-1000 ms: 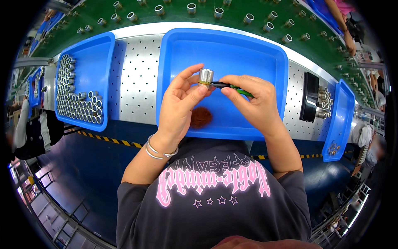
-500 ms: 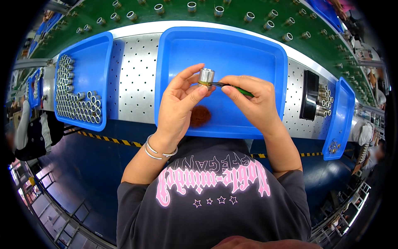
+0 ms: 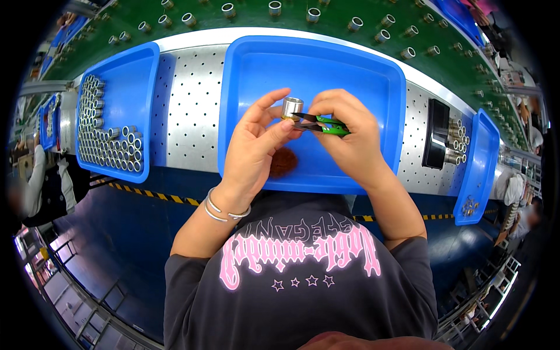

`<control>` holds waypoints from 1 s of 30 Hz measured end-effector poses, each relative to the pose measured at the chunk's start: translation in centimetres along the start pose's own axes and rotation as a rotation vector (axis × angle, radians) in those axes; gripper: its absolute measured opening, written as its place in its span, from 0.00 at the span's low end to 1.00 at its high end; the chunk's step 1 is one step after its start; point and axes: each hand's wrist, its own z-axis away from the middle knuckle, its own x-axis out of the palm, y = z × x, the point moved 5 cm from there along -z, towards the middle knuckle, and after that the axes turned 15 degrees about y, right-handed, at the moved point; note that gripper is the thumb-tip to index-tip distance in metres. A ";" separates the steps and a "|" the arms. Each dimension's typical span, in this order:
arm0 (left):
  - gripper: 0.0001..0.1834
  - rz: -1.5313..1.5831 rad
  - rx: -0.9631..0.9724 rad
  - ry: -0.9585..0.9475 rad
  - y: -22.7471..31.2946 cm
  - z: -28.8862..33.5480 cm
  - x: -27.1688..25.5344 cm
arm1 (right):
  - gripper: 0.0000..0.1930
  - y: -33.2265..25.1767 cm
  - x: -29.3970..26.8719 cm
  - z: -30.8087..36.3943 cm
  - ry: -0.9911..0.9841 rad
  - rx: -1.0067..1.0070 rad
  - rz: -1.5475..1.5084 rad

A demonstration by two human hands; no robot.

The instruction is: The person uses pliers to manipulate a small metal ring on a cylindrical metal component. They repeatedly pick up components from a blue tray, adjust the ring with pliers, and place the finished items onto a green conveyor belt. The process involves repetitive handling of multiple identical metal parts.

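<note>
A short shiny metal sleeve (image 3: 292, 106) is pinched upright between the fingers and thumb of my left hand (image 3: 255, 137), above a large blue tray (image 3: 315, 41). A yellowish band shows at the sleeve's lower end. Small green-handled snips (image 3: 333, 127) with dark blades sit in my right hand (image 3: 354, 135). Their blades are spread, with the tips at the sleeve's lower side; whether they touch it I cannot tell. Inside the tray, beside my left wrist, lies a reddish-brown fuzzy ball (image 3: 284, 163), partly hidden by that hand.
At left, a blue tray (image 3: 153, 105) holds rows of metal sleeves. A black box (image 3: 436, 134) stands on the right beside more sleeves (image 3: 458, 142) and another blue tray (image 3: 479, 157) with small pieces. Beyond, a green conveyor (image 3: 251, 24) carries spaced-out sleeves.
The snips' blades, closed together before, are now spread apart, and my right hand has turned and shifted slightly left. My left hand still holds the sleeve in nearly the same place.
</note>
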 end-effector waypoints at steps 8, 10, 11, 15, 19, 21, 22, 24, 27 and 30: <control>0.23 0.073 -0.065 -0.015 0.2 -0.1 0.3 | 0.09 0.5 -0.2 -0.1 0.013 0.235 -0.219; 0.23 0.077 -0.065 -0.018 0.2 -0.1 0.3 | 0.08 1.2 -0.1 0.0 0.029 0.250 -0.247; 0.23 0.079 -0.059 -0.015 0.2 -0.1 0.3 | 0.08 1.5 -0.1 0.1 0.037 0.259 -0.263; 0.24 0.077 -0.050 -0.024 0.3 -0.2 0.6 | 0.09 1.0 -0.1 -0.1 0.042 0.184 -0.194; 0.26 -0.035 0.059 -0.045 0.2 -0.3 0.7 | 0.11 0.3 -0.1 -0.3 0.035 0.100 -0.135; 0.27 -0.045 0.055 -0.052 0.1 -0.3 0.6 | 0.12 0.1 -0.2 -0.2 0.041 0.081 -0.123; 0.26 -0.055 0.062 -0.059 0.1 -0.4 0.5 | 0.12 0.0 -0.2 -0.2 0.049 0.072 -0.124; 0.26 -0.076 0.078 -0.073 0.0 -0.4 0.5 | 0.12 -0.2 -0.3 -0.2 0.047 0.048 -0.097; 0.24 -0.159 0.105 -0.067 -0.1 -0.3 0.6 | 0.13 -0.6 -0.5 -0.2 0.034 0.018 -0.055; 0.23 -0.188 0.142 -0.080 -0.2 -0.1 0.8 | 0.13 -0.7 -0.6 0.0 0.037 0.015 -0.079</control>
